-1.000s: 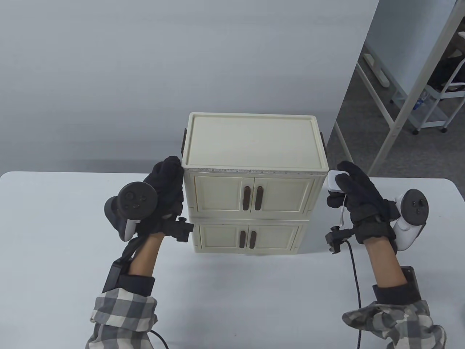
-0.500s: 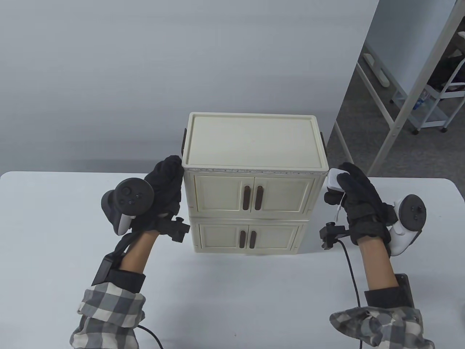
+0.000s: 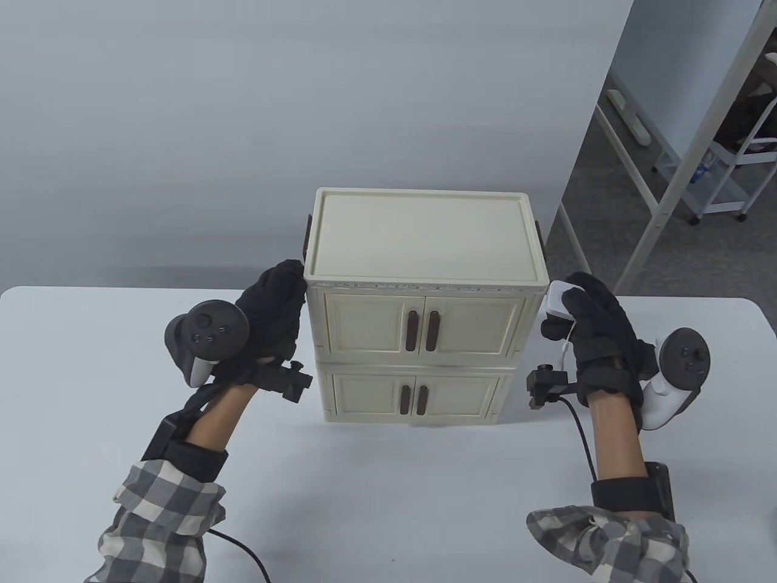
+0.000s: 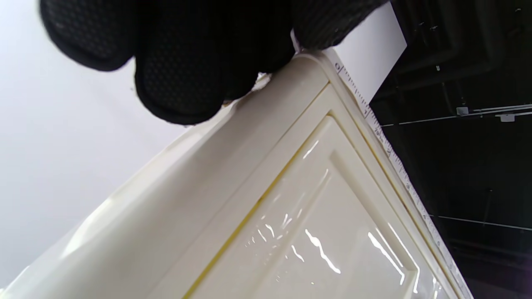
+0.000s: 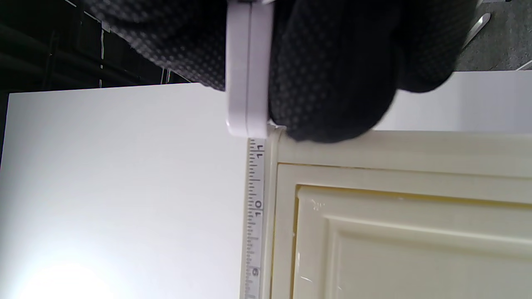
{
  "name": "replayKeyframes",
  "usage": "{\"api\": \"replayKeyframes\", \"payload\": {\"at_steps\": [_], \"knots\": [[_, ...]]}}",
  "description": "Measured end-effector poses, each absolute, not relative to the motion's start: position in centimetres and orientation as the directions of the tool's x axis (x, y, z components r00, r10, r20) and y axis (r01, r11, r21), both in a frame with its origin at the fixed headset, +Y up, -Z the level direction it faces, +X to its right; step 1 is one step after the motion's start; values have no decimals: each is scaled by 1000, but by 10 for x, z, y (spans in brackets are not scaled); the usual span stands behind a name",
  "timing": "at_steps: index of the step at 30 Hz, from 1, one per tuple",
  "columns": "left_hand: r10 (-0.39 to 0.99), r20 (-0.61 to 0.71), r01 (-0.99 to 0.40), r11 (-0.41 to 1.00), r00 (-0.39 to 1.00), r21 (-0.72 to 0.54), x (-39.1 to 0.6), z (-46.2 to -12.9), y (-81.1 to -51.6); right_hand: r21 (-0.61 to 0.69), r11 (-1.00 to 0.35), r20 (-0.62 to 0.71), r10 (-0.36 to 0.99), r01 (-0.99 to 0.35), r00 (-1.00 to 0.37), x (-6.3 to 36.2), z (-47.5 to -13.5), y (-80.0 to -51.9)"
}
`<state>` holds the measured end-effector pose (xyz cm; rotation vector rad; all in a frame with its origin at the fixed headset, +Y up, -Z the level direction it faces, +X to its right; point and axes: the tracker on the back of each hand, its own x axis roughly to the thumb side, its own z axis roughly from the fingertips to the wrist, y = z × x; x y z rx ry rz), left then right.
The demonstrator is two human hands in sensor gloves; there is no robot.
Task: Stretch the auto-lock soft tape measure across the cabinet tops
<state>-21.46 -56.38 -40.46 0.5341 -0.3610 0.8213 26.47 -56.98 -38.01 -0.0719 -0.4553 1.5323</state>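
The left hand (image 3: pixel 274 316) pinches the tape (image 3: pixel 419 283) end at the cabinet's (image 3: pixel 422 237) left corner while the right hand (image 3: pixel 598 331) grips the tape case (image 3: pixel 556 302) at its right corner.

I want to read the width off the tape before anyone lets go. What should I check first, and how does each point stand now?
1. Tape lies along the top cabinet's front edge: ok.
2. Left hand holds the free end at the left corner: ok; exact zero alignment: cannot tell.
3. Right hand grips the white case at the right corner: ok.
4. Tape flat, no sag: ok.
5. Numerals readable at the case: ok, near 11.
6. Auto-lock engaged: cannot tell.
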Motion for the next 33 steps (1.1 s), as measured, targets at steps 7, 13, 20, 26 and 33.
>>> {"api": "replayKeyframes", "payload": {"at_steps": [7, 13, 20, 26, 33], "knots": [[533, 530, -744, 563, 660, 360, -211, -383, -573, -297, -28, 281, 953, -954, -116, 244, -364, -565], [566, 527, -760, 580, 635, 293, -203, -359, -590, -253, -213, 355, 887, -944, -295, 209, -350, -567], [601, 565, -796, 578, 565, 181, -176, -318, -622, 76, -133, 270, 957, -988, -108, 154, -338, -613], [639, 523, -789, 604, 564, 113, -162, -282, -683, 280, -44, 144, 990, -959, -3, 105, -322, -682], [676, 484, -801, 592, 556, 92, -158, -265, -722, 475, -60, 67, 997, -878, -32, 75, -321, -723]]}}
